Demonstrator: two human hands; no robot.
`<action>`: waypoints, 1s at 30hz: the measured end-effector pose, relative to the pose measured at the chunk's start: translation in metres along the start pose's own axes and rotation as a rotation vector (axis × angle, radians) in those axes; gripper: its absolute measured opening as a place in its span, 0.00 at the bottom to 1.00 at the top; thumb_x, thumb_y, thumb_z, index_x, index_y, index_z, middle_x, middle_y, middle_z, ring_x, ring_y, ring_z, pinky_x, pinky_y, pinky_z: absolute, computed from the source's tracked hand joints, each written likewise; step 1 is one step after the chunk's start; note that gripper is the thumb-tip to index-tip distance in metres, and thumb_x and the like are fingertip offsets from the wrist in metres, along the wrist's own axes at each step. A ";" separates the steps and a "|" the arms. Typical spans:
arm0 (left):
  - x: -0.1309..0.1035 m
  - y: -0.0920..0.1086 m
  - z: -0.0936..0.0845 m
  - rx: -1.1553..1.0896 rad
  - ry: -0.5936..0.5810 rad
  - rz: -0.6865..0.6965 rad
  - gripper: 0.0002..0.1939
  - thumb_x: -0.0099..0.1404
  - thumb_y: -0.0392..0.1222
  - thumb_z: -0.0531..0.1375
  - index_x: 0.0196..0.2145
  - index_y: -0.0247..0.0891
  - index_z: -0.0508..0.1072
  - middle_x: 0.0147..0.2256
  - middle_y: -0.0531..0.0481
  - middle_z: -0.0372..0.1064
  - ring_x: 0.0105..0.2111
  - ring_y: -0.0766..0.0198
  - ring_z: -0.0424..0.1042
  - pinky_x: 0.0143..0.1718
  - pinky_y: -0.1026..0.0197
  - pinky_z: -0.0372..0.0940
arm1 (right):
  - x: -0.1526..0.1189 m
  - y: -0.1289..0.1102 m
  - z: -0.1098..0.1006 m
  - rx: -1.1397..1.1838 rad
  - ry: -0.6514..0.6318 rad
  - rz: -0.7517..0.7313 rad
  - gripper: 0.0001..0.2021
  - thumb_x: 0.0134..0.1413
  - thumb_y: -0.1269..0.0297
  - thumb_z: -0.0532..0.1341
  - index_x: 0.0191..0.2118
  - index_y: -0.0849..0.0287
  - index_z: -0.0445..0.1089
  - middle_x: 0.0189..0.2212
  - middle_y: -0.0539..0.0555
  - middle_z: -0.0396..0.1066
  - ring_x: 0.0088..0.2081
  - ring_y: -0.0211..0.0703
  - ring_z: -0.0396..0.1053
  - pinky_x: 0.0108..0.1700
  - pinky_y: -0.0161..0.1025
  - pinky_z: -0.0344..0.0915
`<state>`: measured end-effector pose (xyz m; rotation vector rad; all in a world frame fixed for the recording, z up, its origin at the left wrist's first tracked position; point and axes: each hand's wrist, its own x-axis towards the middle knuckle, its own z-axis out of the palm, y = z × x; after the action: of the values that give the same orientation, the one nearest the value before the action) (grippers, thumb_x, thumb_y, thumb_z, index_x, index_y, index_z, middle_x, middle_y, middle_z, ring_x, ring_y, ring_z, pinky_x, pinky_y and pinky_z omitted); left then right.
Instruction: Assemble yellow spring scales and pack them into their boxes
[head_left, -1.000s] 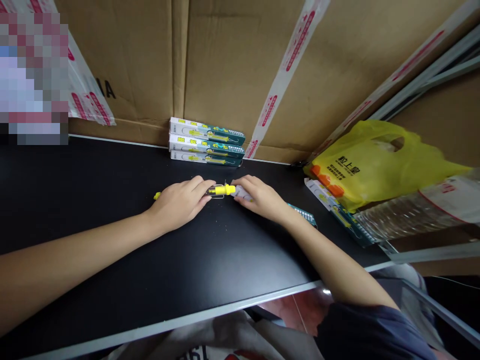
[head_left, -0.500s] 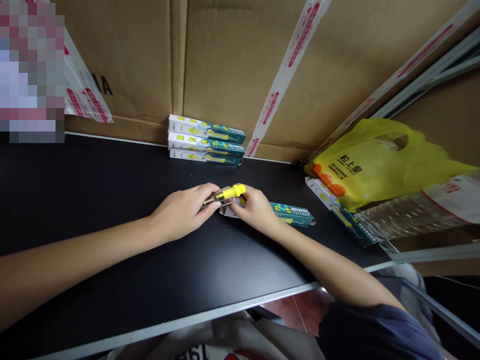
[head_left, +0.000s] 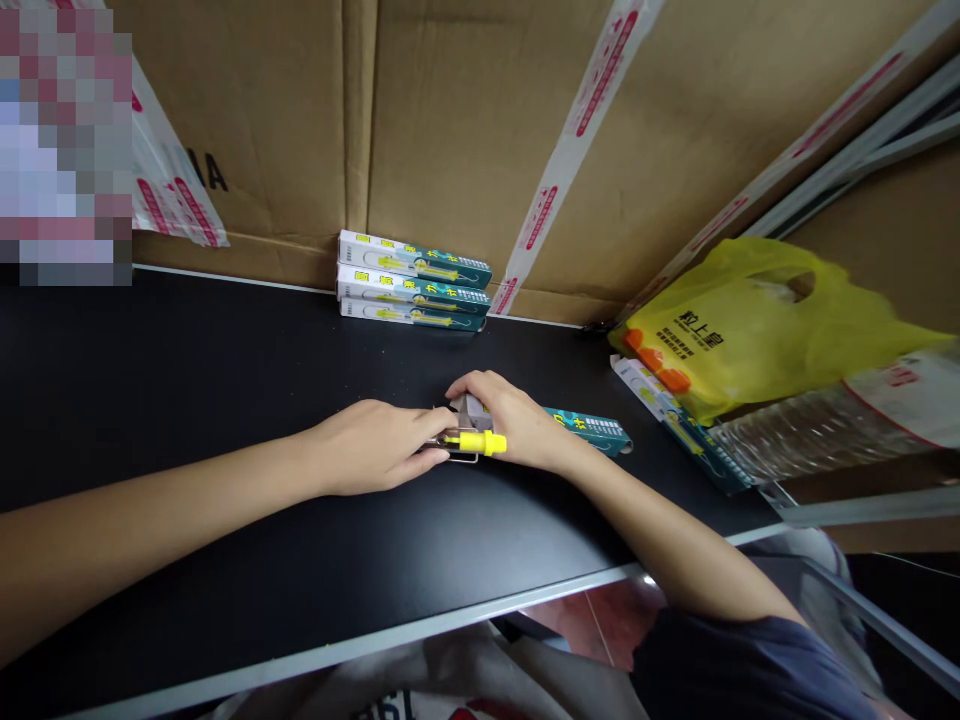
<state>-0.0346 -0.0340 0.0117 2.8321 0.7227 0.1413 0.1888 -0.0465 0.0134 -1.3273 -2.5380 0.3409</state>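
My left hand pinches a clear spring scale with a yellow end, pointing right, and a wire loop near that end. My right hand is wrapped round a narrow green-and-white carton lying on the black table. The carton's near-left end has raised flaps, and my right fingers lie around them. The yellow tip of the scale is in front of my right palm, just below the flaps. My left fingers cover the scale's other end.
Three matching cartons are stacked at the back against a large cardboard box. On the right, another carton lies beside a yellow plastic bag and a clear plastic bottle. A pale edge borders the black table.
My left hand has brought the spring scale right and lower, and its tip has turned from slanting upward to nearly level. My right fingers have shifted up around the carton's flaps, which now show.
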 end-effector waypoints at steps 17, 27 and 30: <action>0.002 -0.010 -0.011 -0.202 0.025 -0.180 0.17 0.69 0.51 0.47 0.49 0.43 0.67 0.39 0.49 0.74 0.35 0.57 0.74 0.31 0.61 0.61 | -0.002 0.018 -0.008 0.044 -0.071 -0.057 0.24 0.56 0.60 0.62 0.57 0.57 0.61 0.52 0.60 0.70 0.50 0.49 0.70 0.50 0.45 0.66; 0.004 -0.013 -0.013 -0.250 0.104 -0.234 0.18 0.69 0.50 0.48 0.43 0.40 0.73 0.36 0.48 0.74 0.34 0.59 0.73 0.33 0.61 0.60 | -0.008 0.011 -0.019 -0.050 0.028 -0.058 0.27 0.58 0.59 0.61 0.62 0.54 0.57 0.52 0.58 0.68 0.47 0.47 0.70 0.47 0.43 0.68; 0.004 -0.017 -0.017 -0.247 0.099 -0.247 0.17 0.68 0.50 0.49 0.41 0.40 0.74 0.34 0.49 0.74 0.32 0.60 0.72 0.32 0.62 0.59 | -0.009 0.011 -0.025 -0.105 0.050 -0.039 0.27 0.59 0.60 0.60 0.62 0.54 0.56 0.51 0.58 0.68 0.46 0.47 0.71 0.44 0.42 0.68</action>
<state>-0.0411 -0.0144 0.0240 2.4943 0.9941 0.3086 0.2106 -0.0459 0.0326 -1.3033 -2.5681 0.1674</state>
